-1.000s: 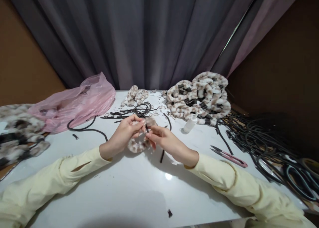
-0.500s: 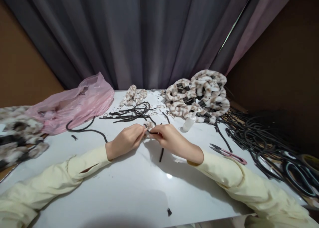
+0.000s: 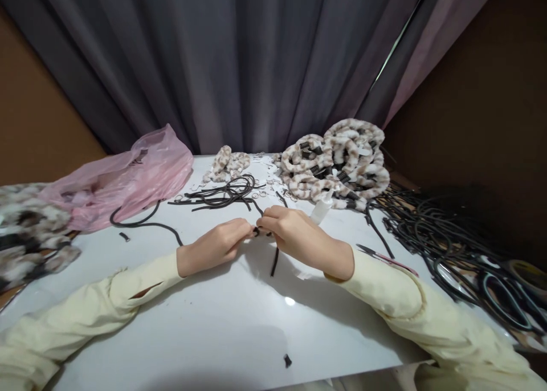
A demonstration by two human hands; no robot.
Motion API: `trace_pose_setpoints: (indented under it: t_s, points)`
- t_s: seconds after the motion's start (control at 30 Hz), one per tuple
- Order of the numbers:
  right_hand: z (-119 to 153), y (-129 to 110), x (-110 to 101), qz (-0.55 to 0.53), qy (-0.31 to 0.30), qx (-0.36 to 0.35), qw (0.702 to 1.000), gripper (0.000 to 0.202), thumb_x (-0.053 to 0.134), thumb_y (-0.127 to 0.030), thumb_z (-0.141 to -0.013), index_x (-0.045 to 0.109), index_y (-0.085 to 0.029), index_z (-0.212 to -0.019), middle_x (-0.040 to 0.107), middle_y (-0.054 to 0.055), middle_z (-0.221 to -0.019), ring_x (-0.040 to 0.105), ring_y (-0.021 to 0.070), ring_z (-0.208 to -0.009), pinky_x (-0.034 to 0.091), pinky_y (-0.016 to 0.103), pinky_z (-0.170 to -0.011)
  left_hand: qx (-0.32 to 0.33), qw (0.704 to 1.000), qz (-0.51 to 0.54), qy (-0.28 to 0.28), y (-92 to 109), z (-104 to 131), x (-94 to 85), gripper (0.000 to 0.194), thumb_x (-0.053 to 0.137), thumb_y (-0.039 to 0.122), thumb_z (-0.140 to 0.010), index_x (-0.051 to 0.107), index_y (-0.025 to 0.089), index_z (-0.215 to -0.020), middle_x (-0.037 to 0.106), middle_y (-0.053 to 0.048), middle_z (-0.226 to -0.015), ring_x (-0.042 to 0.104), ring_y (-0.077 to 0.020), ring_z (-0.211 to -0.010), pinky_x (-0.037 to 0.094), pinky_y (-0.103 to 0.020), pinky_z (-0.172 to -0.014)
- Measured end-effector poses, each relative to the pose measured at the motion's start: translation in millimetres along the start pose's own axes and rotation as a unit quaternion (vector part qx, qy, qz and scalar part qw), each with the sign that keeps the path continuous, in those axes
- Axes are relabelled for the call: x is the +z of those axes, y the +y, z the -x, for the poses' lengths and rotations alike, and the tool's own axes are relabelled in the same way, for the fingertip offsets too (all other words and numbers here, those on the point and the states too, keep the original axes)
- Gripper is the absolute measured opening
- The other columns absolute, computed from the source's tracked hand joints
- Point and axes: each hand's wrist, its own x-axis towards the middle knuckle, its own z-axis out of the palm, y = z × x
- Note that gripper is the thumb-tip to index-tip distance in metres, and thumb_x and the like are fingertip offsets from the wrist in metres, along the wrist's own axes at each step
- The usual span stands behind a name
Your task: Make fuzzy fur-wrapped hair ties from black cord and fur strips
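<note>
Now both hands (image 3: 257, 238) pinch black cord (image 3: 257, 231) between them.

No text, label, brand, number or sign can be read anywhere. A dark mark shows on the crumpled pink plastic bag (image 3: 123, 177) at the white desk's left edge, too blurred to make out.
</note>
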Motion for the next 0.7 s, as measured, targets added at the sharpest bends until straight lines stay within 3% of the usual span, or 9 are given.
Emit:
trace_pose_setpoints:
  t_s: [0.17, 0.3, 0.43, 0.53, 0.63, 0.7]
  points:
    - [-1.0, 3.5, -1.7, -0.049, 0.022, -0.042, 0.998, 0.026, 0.042, 0.005, -0.071, 0.059, -0.014, -0.076, 0.056, 0.005, -0.075, 0.049, 0.0132, -0.069, 0.032, 0.022, -0.058, 0.013, 1.0, -0.01, -0.006, 2.0, 0.7, 1.9, 0.021, 0.034, 0.002, -0.077, 0.046, 0.019, -0.082, 0.05, -0.003, -0.075, 0.045, -0.0154, -0.068, 0.038, -0.026, -0.063]
    - [-4.6, 7.6, -0.7, -0.182, 0.038, 0.0, 0.983, 0.02, 0.046, 0.0, -0.075, 0.058, -0.015, -0.081, 0.061, 0.003, -0.074, 0.054, 0.0119, -0.068, 0.037, 0.022, -0.061, 0.049, 0.997, -0.034, 0.04, -0.3, 2.7, 2.8, 0.029, 0.035, 0.005, -0.081, 0.048, 0.019, -0.102, 0.054, -0.004, -0.078, 0.048, -0.0156, -0.066, 0.04, -0.026, -0.061]
    - [-9.4, 11.0, -2.2, -0.387, -0.035, 0.104, 0.915, 0.01, 0.057, -0.01, -0.076, 0.053, -0.016, -0.083, 0.06, -0.002, -0.065, 0.055, 0.0096, -0.059, 0.04, 0.02, -0.058, 0.138, 0.985, -0.101, 0.011, 0.5, 1.3, 0.9, 0.031, 0.036, 0.008, -0.083, 0.054, 0.019, -0.106, 0.055, -0.005, -0.071, 0.048, -0.0169, -0.063, 0.043, -0.029, -0.062]
    - [-10.8, 11.9, -8.4, -0.471, -0.098, 0.184, 0.857, 0.014, 0.062, -0.016, -0.074, 0.051, -0.016, -0.081, 0.056, -0.004, -0.058, 0.053, 0.0092, -0.055, 0.041, 0.021, -0.056, 0.163, 0.975, -0.152, -0.012, 3.0, -0.2, 0.0, 0.029, 0.034, 0.012, -0.087, 0.059, 0.017, -0.099, 0.056, -0.007, -0.068, 0.048, -0.0172, -0.062, 0.045, -0.031, -0.064]
    - [-9.5, 12.5, -19.2, -0.54, -0.108, 0.21, 0.808, 0.017, 0.065, -0.017, -0.073, 0.052, -0.015, -0.084, 0.054, -0.005, -0.056, 0.053, 0.009, -0.055, 0.041, 0.021, -0.057, 0.172, 0.971, -0.166, -0.008, 5.6, 0.7, 1.2, 0.03, 0.032, 0.014, -0.089, 0.061, 0.016, -0.096, 0.058, -0.009, -0.068, 0.05, -0.0178, -0.064, 0.046, -0.031, -0.064]
    - [-8.9, 13.5, -26.4, -0.596, -0.081, 0.202, 0.773, 0.017, 0.063, -0.018, -0.076, 0.052, -0.016, -0.089, 0.053, -0.005, -0.055, 0.053, 0.0088, -0.054, 0.042, 0.021, -0.056, 0.175, 0.973, -0.151, -0.003, 7.6, 2.2, 3.0, 0.03, 0.032, 0.015, -0.09, 0.062, 0.016, -0.094, 0.059, -0.01, -0.069, 0.052, -0.0184, -0.065, 0.047, -0.032, -0.064]
